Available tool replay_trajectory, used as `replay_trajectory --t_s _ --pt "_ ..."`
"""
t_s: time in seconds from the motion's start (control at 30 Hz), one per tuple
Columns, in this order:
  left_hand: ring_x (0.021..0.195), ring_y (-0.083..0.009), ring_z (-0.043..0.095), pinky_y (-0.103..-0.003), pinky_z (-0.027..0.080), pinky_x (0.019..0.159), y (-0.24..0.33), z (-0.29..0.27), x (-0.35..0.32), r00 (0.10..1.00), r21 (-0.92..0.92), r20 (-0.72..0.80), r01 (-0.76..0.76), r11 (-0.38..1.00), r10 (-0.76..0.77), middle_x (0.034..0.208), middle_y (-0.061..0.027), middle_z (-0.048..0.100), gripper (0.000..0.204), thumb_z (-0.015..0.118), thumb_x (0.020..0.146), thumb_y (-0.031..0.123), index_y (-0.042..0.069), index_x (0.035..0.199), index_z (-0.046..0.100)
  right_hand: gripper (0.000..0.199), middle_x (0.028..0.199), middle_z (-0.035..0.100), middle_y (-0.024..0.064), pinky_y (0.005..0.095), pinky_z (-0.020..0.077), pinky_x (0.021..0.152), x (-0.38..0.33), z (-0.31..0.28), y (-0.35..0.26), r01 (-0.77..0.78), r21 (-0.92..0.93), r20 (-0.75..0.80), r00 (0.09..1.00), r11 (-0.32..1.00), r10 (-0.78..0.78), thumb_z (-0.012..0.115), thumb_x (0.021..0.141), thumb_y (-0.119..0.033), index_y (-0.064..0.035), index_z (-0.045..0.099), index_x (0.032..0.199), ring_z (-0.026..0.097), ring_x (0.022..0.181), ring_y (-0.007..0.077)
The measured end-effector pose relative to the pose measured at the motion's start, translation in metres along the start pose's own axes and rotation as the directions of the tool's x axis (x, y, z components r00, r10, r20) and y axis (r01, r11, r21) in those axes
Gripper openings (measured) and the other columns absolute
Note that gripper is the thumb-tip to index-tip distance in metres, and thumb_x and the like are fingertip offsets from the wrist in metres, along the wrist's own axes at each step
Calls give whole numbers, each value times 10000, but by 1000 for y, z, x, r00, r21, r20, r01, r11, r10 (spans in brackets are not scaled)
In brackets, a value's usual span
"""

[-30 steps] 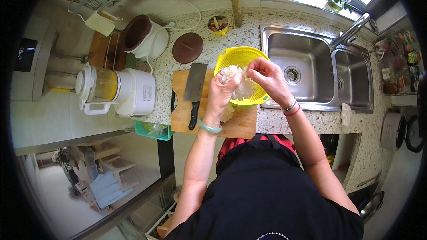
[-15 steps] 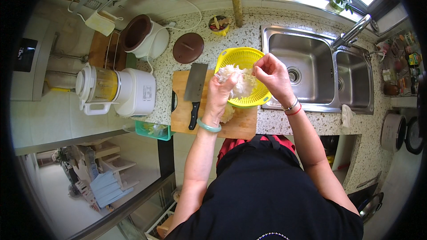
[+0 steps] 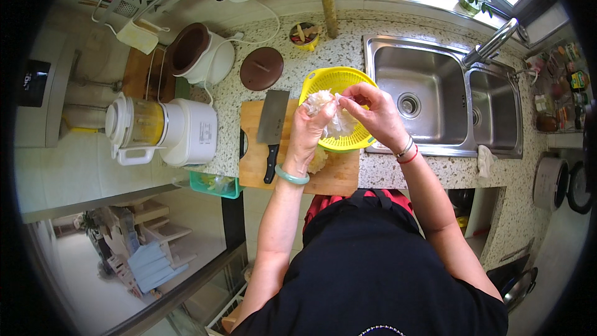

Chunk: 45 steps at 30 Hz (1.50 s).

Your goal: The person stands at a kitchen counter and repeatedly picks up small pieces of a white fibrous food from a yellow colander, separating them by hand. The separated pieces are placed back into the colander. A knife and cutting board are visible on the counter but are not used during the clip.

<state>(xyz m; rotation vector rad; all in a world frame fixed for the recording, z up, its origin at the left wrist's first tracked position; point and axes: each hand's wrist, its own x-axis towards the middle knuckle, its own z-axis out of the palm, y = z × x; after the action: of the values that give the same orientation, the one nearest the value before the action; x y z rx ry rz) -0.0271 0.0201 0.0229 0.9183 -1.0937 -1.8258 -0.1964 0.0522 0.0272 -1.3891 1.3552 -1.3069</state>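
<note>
Over a yellow colander point(image 3: 333, 75), my left hand point(image 3: 307, 132) is closed round a frilly, whitish clump of snow fungus point(image 3: 321, 99). The fingertips of my right hand point(image 3: 380, 114) pinch at the clump's right edge. Some pale pieces show below the hands inside the colander, partly hidden by them. The colander overlaps the right part of a wooden cutting board point(image 3: 254, 170). Another yellowish frilly clump point(image 3: 318, 161) lies on the board, beside my left wrist. A cleaver point(image 3: 273, 118) with a black handle rests on the board, left of my left hand.
A double steel sink point(image 3: 423, 78) with a tap point(image 3: 494, 43) is to the right. At the left stand a white blender point(image 3: 194, 129) and a white cooker pot point(image 3: 217, 59). A brown lid point(image 3: 262, 69) and a yellow cup of scraps point(image 3: 305, 36) sit behind the board.
My right hand has moved left, from the colander's right side to the clump, and now pinches its edge. My left hand keeps its hold in nearly the same place.
</note>
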Motion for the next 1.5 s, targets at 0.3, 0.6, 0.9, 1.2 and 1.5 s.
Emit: replay_trajectory --t_s 0.3,0.6,0.9,1.2,1.5 --pt "897 -81 629 -245 502 818 6 4 -2 999 -49 -34 31 998 -33 1017 -18 681 282 726 877 194 34 1100 661 75 784 615 118 356 505 642 1 0 -9 216 -270 -91 964 938 -248 679 818 -37 -16 641 879 619 717 282" --pt "847 -68 623 -239 507 774 -2 1 3 994 84 -109 4 996 5 972 -9 680 251 738 870 170 27 1062 662 81 818 605 121 386 500 672 -3 4 -15 348 -399 -38 918 848 -395 687 805 -50 -33 630 859 610 783 311" --pt "846 -66 618 -232 500 764 -8 -2 -2 996 80 -92 -2 997 10 969 2 676 237 727 879 172 32 1059 665 96 782 628 97 307 528 635 -3 12 -9 274 -360 -60 947 892 -315 697 798 -25 -8 637 872 640 683 222" --pt "945 -122 632 -296 516 845 -8 -9 -5 995 -133 -70 58 989 -68 1055 -31 660 324 651 937 302 32 1115 643 90 877 653 117 317 520 649 -1 2 5 207 -336 -164 948 919 -274 694 836 -53 -19 678 917 640 750 220" --pt "1016 -111 611 -279 494 886 -6 -7 -5 995 -283 6 98 954 -100 1133 -29 638 354 643 948 269 51 1220 583 127 875 653 85 303 504 656 -3 -1 9 116 -306 -217 958 945 -188 717 823 -96 -45 707 939 615 751 212"
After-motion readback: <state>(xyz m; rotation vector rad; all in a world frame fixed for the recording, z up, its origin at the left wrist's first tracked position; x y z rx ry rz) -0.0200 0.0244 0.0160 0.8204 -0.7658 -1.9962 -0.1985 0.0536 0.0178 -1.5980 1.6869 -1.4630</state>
